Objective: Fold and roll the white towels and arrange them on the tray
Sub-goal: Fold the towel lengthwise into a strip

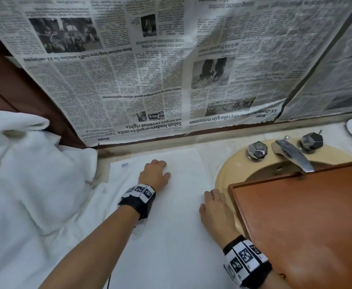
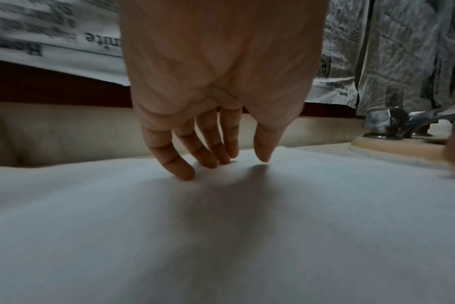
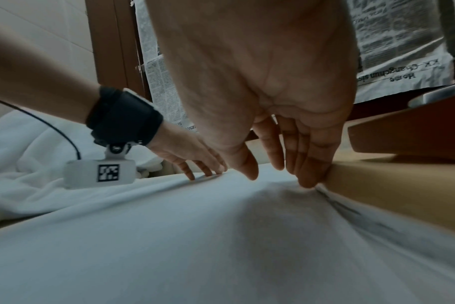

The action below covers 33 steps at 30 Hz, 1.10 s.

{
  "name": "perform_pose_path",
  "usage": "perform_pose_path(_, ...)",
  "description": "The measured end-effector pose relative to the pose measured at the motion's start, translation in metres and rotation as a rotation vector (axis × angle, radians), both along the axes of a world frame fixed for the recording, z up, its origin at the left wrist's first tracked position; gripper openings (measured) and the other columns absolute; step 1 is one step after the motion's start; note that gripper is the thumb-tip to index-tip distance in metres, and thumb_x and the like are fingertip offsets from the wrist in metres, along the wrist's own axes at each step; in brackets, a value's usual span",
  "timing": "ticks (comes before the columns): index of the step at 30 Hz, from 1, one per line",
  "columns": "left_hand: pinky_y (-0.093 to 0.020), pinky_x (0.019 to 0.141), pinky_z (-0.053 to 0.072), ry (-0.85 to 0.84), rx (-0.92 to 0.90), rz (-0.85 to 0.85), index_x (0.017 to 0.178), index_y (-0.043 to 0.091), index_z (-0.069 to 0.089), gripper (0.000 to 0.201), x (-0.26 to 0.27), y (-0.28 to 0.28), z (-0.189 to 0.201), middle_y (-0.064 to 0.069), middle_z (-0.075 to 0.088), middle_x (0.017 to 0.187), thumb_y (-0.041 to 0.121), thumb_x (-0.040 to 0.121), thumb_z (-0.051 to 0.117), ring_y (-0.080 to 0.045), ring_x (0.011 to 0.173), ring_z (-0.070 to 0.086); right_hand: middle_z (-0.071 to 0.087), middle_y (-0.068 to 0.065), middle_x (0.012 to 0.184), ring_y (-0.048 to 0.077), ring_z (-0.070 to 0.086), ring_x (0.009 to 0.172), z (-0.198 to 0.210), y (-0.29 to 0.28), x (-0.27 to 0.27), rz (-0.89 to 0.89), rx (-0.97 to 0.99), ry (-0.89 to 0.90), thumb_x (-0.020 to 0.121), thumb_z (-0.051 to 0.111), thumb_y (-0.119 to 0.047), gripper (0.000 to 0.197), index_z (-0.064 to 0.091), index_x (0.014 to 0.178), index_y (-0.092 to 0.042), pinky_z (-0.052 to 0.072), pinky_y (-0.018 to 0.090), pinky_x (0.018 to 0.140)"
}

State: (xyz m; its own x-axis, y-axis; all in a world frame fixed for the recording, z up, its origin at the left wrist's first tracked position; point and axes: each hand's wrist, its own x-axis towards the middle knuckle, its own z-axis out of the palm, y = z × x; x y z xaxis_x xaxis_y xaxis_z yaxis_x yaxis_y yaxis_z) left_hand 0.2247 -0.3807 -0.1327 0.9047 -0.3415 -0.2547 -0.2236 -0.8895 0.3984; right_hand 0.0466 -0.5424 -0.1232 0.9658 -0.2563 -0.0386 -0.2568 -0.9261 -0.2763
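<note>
"Sabah leaders urged to unite" on newspaper (image 1: 150, 80)

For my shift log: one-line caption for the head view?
Both hands, left hand and right hand, press a white towel flat beside the wooden tray.

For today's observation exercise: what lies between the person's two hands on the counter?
Only a bare, flat stretch of the white towel lies between the left hand and right hand; the head view shows it best.

bare forearms, black wrist straps w/ b&w marker tags, thin black cable
</note>
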Motion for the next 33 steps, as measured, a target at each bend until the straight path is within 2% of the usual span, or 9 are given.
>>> perform_pose_path(5, -0.043, 0.102, 0.043, -0.024, 0.012, -0.072, 0.141, 0.020, 0.048, 0.047, -0.005, 0.015, -0.002, -0.005, 0.046, 0.141, 0.036, 0.098, 0.053, -0.030, 0.126, 0.044, 0.055, 0.010, 0.110, 0.027, 0.058, 0.104, 0.004, 0.002, 0.015, -0.005, -0.001, 0.091, 0.090, 0.063, -0.013, 0.017, 0.061, 0.105, -0.005, 0.049, 0.029, 0.080)
perform_pose_path(8, -0.043, 0.100, 0.044, -0.032, -0.075, -0.117, 0.139, 0.015, 0.049, 0.046, -0.005, -0.008, 0.000, -0.008, 0.049, 0.137, 0.034, 0.098, 0.054, -0.031, 0.123, 0.047, 0.058, 0.010, 0.080, 0.025, 0.063, 0.067, 0.006, 0.005, 0.005, -0.033, -0.005, 0.035, 0.053, 0.090, -0.004, 0.037, 0.061, 0.076, -0.007, 0.052, 0.027, 0.052)
perform_pose_path(10, -0.043, 0.098, 0.045, -0.020, -0.124, -0.127, 0.137, 0.013, 0.050, 0.045, -0.004, -0.030, 0.001, -0.010, 0.051, 0.133, 0.035, 0.098, 0.054, -0.030, 0.120, 0.049, 0.058, 0.012, 0.075, 0.025, 0.061, 0.061, 0.001, 0.005, -0.004, -0.070, -0.032, 0.059, 0.042, 0.091, 0.000, 0.043, 0.060, 0.071, -0.006, 0.052, 0.028, 0.048)
perform_pose_path(14, -0.042, 0.092, 0.048, 0.009, -0.139, -0.098, 0.127, 0.011, 0.053, 0.043, 0.001, -0.069, 0.007, -0.009, 0.053, 0.125, 0.042, 0.098, 0.053, -0.030, 0.114, 0.053, 0.059, 0.014, 0.079, 0.026, 0.063, 0.060, 0.003, 0.003, -0.014, -0.122, -0.112, 0.065, 0.041, 0.090, 0.004, 0.042, 0.061, 0.069, -0.005, 0.050, 0.028, 0.042)
perform_pose_path(20, -0.044, 0.087, 0.046, -0.035, 0.084, -0.045, 0.122, 0.015, 0.052, 0.058, 0.002, -0.102, 0.007, -0.005, 0.055, 0.124, 0.064, 0.092, 0.048, -0.031, 0.114, 0.051, 0.053, 0.009, 0.070, 0.026, 0.059, 0.064, -0.002, 0.010, -0.016, -0.157, -0.155, 0.043, 0.038, 0.089, 0.006, 0.041, 0.059, 0.061, -0.007, 0.048, 0.030, 0.042)
perform_pose_path(25, -0.041, 0.084, 0.043, 0.017, 0.090, 0.009, 0.116, 0.018, 0.058, 0.036, 0.006, -0.118, 0.010, -0.003, 0.060, 0.118, 0.040, 0.089, 0.052, -0.028, 0.111, 0.053, 0.054, 0.006, 0.067, 0.025, 0.058, 0.064, 0.002, 0.011, -0.016, -0.183, -0.057, 0.140, 0.034, 0.090, 0.002, 0.042, 0.059, 0.061, -0.009, 0.042, 0.029, 0.037)
perform_pose_path(27, -0.038, 0.086, 0.047, 0.056, 0.030, 0.043, 0.103, 0.018, 0.062, 0.021, 0.005, -0.119, 0.012, -0.003, 0.063, 0.108, 0.029, 0.087, 0.054, -0.027, 0.102, 0.058, 0.055, 0.003, 0.064, 0.023, 0.057, 0.062, 0.012, 0.013, -0.018, -0.157, -0.010, 0.144, 0.041, 0.089, -0.006, 0.039, 0.059, 0.066, -0.012, 0.040, 0.029, 0.039)
perform_pose_path(31, -0.031, 0.077, 0.050, 0.122, -0.221, 0.104, 0.080, 0.019, 0.060, 0.008, 0.002, -0.108, 0.016, -0.004, 0.066, 0.088, 0.027, 0.084, 0.059, -0.029, 0.086, 0.062, 0.058, -0.003, 0.076, 0.019, 0.054, 0.068, 0.039, -0.001, -0.018, -0.248, 0.151, 0.144, 0.087, 0.062, -0.022, 0.014, 0.049, 0.086, -0.017, 0.041, 0.033, 0.054)
perform_pose_path(33, -0.026, 0.075, 0.047, 0.155, -0.371, 0.129, 0.077, 0.021, 0.063, 0.007, -0.001, -0.103, 0.023, -0.001, 0.067, 0.079, 0.023, 0.083, 0.060, -0.025, 0.084, 0.061, 0.056, -0.004, 0.074, 0.014, 0.053, 0.065, 0.045, -0.012, -0.023, -0.267, 0.312, 0.054, 0.089, 0.062, -0.019, 0.015, 0.048, 0.085, -0.018, 0.043, 0.029, 0.057)
